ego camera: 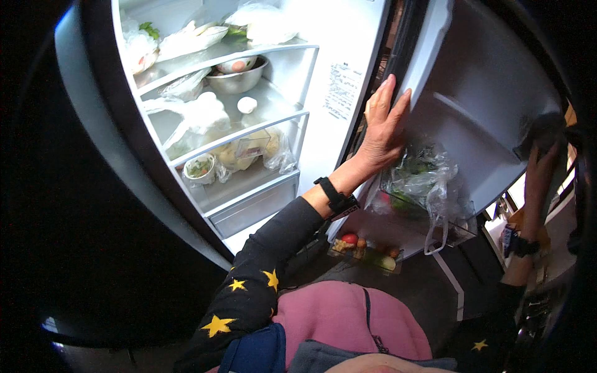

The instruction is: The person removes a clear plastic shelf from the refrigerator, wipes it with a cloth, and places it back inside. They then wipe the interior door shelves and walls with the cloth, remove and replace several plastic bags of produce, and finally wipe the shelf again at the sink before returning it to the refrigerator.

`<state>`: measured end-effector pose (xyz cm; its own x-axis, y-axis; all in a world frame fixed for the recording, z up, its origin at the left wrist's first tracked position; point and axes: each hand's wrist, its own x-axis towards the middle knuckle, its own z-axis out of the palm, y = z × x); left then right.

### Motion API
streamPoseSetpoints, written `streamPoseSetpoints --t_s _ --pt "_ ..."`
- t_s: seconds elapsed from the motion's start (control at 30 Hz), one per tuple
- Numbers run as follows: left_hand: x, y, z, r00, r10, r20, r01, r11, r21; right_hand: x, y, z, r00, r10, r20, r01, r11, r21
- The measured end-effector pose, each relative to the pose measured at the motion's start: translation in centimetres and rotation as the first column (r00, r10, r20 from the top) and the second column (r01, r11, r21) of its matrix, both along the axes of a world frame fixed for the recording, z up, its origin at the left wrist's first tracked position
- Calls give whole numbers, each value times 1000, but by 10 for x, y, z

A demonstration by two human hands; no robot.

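Note:
An open refrigerator shows its lit shelves at left and centre, with its door [471,70] swung out to the right. My left hand [385,128] lies against the door's inner edge beside the dark gasket, fingers spread, holding nothing. At the far right, my right hand [541,161] is raised at the door's outer edge in shadow; its grip is unclear. On the shelves are a metal bowl [238,81] with a patterned bowl inside, a white round item [247,105], white plastic bags [205,112] and a cup of chopped greens [199,168].
A lower door bin holds greens in a clear plastic bag [424,172]. Below it, another bin holds a red item [349,238] and other produce. A clear drawer [254,205] sits at the refrigerator's bottom. A dark curved panel [93,210] fills the left side.

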<state>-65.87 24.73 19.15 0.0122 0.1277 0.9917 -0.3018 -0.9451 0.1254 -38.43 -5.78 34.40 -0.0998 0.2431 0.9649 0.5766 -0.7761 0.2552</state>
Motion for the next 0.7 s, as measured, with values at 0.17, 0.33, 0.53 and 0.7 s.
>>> streamPoseSetpoints --t_s 0.17,0.33,0.53,0.7 --pt "3 -5 -3 993 118 24 -118 993 3 14 9 -100 959 67 -274 -39 993 109" --pt "4 -6 -7 984 179 2 -179 984 22 30 10 -202 734 438 -519 -327 898 295" --pt "-12 -4 -5 998 55 -43 -54 998 30 32 -3 -223 656 468 -592 -363 884 296" --pt "-60 -4 -39 998 36 -46 -43 983 -176 27 1 -216 624 478 -619 -366 878 308"
